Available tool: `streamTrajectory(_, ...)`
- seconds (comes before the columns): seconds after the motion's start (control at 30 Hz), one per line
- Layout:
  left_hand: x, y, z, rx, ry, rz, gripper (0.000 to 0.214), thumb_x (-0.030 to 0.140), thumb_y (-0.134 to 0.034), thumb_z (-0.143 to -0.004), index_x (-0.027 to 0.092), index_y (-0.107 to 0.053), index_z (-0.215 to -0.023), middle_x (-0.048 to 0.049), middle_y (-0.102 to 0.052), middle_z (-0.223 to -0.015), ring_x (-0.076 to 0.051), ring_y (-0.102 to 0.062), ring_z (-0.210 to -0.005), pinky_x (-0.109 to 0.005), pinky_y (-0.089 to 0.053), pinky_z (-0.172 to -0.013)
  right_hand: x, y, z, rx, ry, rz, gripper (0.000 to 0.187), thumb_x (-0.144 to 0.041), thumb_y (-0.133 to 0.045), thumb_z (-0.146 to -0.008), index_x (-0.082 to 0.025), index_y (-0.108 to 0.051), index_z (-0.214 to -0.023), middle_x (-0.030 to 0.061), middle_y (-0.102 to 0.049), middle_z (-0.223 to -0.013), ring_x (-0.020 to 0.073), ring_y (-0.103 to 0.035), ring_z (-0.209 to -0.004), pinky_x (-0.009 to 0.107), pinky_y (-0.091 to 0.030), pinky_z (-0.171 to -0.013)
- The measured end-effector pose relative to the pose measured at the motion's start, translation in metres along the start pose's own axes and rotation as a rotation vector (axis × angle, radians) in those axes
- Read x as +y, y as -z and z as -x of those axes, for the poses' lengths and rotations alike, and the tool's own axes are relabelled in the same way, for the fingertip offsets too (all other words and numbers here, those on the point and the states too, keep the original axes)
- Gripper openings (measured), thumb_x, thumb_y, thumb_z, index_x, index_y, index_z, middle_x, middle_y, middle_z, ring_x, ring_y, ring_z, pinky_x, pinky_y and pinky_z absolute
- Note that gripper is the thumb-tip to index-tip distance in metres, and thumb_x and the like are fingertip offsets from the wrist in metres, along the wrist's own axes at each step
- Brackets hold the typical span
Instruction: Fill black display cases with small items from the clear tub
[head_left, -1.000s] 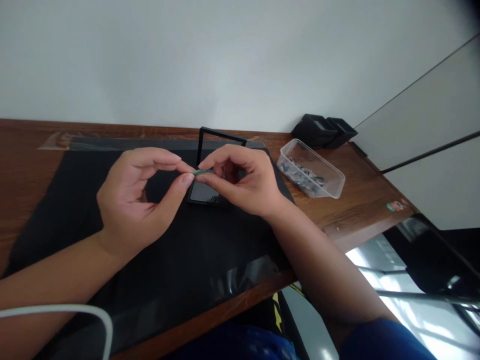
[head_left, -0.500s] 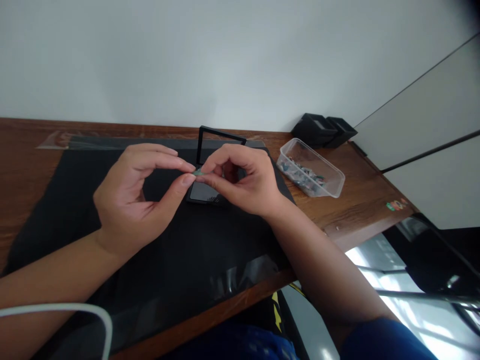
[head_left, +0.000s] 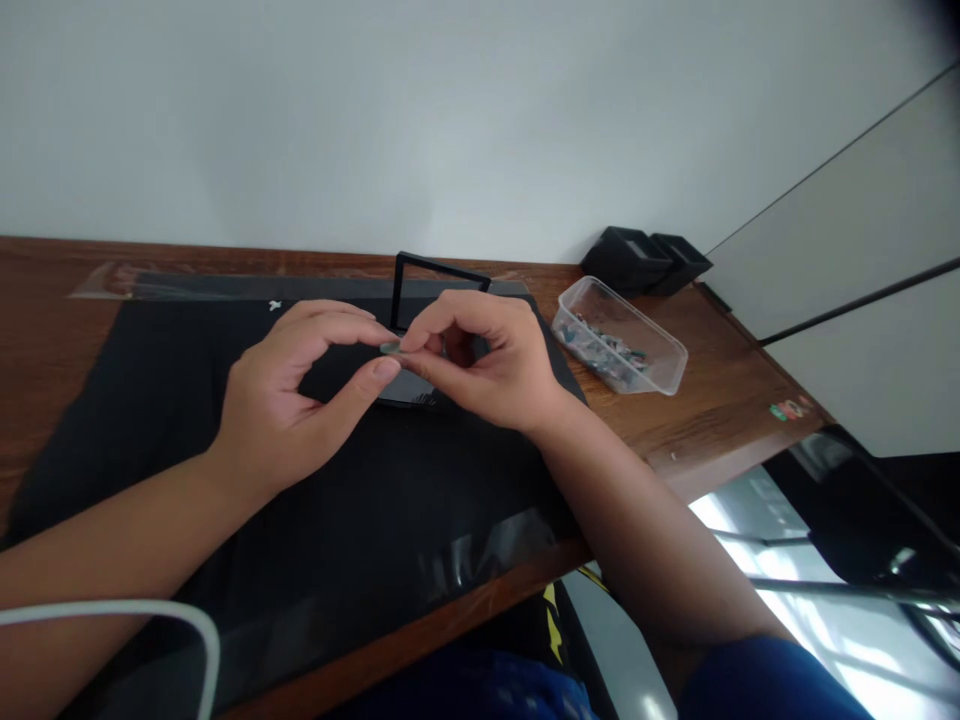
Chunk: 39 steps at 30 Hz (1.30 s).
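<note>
My left hand (head_left: 296,405) and my right hand (head_left: 480,365) meet fingertip to fingertip above a black mat (head_left: 225,480). Between them they pinch a small green piece (head_left: 389,348), the thumb and forefinger of each hand closed on it. Most of the piece is hidden by the fingers. Directly behind and below the hands lies a dark flat device (head_left: 409,388) with a thin black frame (head_left: 439,272) standing up at its far edge.
A clear plastic tub (head_left: 660,345) holding several small green and dark parts sits on the wooden desk (head_left: 720,410) to the right. Two black bins (head_left: 649,258) stand by the wall. A white cable (head_left: 150,615) curves at bottom left.
My left hand has shifted right and a little down toward the right hand. The green piece shows less length between the fingers than a second ago.
</note>
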<state>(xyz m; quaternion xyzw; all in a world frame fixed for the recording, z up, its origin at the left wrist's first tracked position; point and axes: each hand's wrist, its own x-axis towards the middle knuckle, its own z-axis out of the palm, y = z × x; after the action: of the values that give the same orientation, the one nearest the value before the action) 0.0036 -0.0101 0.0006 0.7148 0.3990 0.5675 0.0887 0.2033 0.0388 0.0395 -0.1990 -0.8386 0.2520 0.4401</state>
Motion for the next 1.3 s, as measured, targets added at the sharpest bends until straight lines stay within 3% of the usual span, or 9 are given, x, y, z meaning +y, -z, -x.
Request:
streamTrajectory(0.3, -0.001, -0.001, 0.0, 0.027, 0.05, 0.038, 0.017, 0.026, -0.075, -0.093, 0.036, -0.076, -0.107, 0.0009, -0.078, -0.102, -0.023, -0.074, -0.095, -0.046, -0.062, -0.088, -0.001, -0.002, 0.001, -0.044, -0.089, -0.095, 0.03, -0.042, -0.071, -0.097, -0.014, -0.069, -0.088, -0.0021, -0.061, -0.074, 0.0054, -0.046, -0.06, 0.021, -0.039, -0.056)
streamTrajectory(0.43, 0.0, 0.0, -0.001, 0.022, 0.046, 0.058, 0.01, 0.024, -0.074, -0.095, 0.032, -0.076, -0.1, 0.0007, -0.077, -0.097, -0.022, -0.073, -0.089, -0.047, -0.061, -0.082, 0.004, -0.002, 0.002, -0.07, -0.09, -0.07, 0.026, -0.036, -0.076, -0.093, -0.015, -0.069, -0.105, -0.0046, -0.059, -0.075, 0.0047, -0.045, -0.058, 0.02, -0.039, -0.056)
streamTrajectory(0.57, -0.002, 0.0, -0.002, 0.075, 0.065, 0.067, 0.006, 0.024, -0.074, -0.094, 0.03, -0.075, -0.095, 0.0001, -0.076, -0.092, -0.023, -0.072, -0.091, -0.049, -0.06, -0.084, 0.009, 0.002, 0.003, -0.093, -0.07, 0.065, 0.033, -0.031, -0.077, -0.092, -0.016, -0.068, -0.121, -0.0037, -0.063, -0.079, 0.0074, -0.053, -0.065, 0.021, -0.043, -0.063)
streamTrajectory(0.7, -0.011, 0.001, -0.002, 0.114, 0.172, 0.092, 0.003, 0.027, -0.075, -0.094, 0.028, -0.077, -0.092, 0.0013, -0.077, -0.089, -0.019, -0.072, -0.084, -0.041, -0.062, -0.077, 0.01, 0.004, 0.003, -0.17, -0.038, 0.24, 0.031, -0.024, -0.059, -0.104, -0.021, -0.069, -0.133, 0.0023, -0.074, -0.099, 0.0119, -0.062, -0.08, 0.024, -0.046, -0.073)
streamTrajectory(0.87, -0.022, -0.002, -0.004, 0.168, 0.351, 0.249, 0.008, 0.029, -0.077, -0.093, 0.026, -0.08, -0.086, 0.0039, -0.077, -0.08, -0.013, -0.071, -0.075, -0.031, -0.059, -0.072, 0.002, 0.002, 0.004, -0.331, -0.082, 0.393, 0.049, -0.031, -0.045, -0.111, -0.026, -0.048, -0.16, -0.0002, -0.076, -0.099, 0.0127, -0.062, -0.082, 0.024, -0.04, -0.071)
streamTrajectory(0.93, -0.02, -0.004, -0.005, 0.254, 0.435, 0.372, 0.005, 0.024, -0.079, -0.09, 0.025, -0.08, -0.085, 0.0047, -0.077, -0.079, -0.011, -0.07, -0.077, -0.026, -0.057, -0.077, -0.002, 0.001, 0.002, -0.414, -0.147, 0.47, 0.051, -0.036, -0.043, -0.112, -0.029, -0.044, -0.162, -0.0004, -0.076, -0.101, 0.0129, -0.062, -0.083, 0.024, -0.036, -0.068)
streamTrajectory(1.03, -0.016, -0.007, -0.006, 0.293, 0.487, 0.446, 0.005, 0.021, -0.078, -0.089, 0.024, -0.08, -0.084, 0.0046, -0.076, -0.08, -0.009, -0.069, -0.08, -0.023, -0.054, -0.083, -0.007, 0.001, -0.001, -0.505, -0.214, 0.561, 0.05, -0.036, -0.041, -0.113, -0.033, -0.045, -0.162, 0.0005, -0.075, -0.106, 0.0137, -0.063, -0.086, 0.026, -0.034, -0.066)
streamTrajectory(1.13, -0.013, -0.007, -0.006, 0.271, 0.487, 0.359, 0.006, 0.023, -0.078, -0.089, 0.023, -0.079, -0.083, 0.0032, -0.076, -0.08, -0.011, -0.069, -0.078, -0.024, -0.054, -0.079, -0.01, 0.001, -0.003, -0.529, -0.22, 0.62, 0.049, -0.034, -0.041, -0.113, -0.035, -0.045, -0.162, 0.0015, -0.074, -0.109, 0.0139, -0.063, -0.089, 0.027, -0.032, -0.064)
streamTrajectory(1.3, -0.016, -0.006, -0.006, 0.324, 0.473, 0.237, 0.007, 0.024, -0.078, -0.087, 0.022, -0.076, -0.08, 0.0043, -0.075, -0.077, -0.01, -0.068, -0.075, -0.023, -0.052, -0.074, -0.012, 0.001, -0.002, -0.528, -0.16, 0.645, 0.056, -0.056, -0.041, -0.111, -0.031, -0.047, -0.161, 0.0019, -0.073, -0.101, 0.013, -0.061, -0.08, 0.028, -0.027, -0.06)
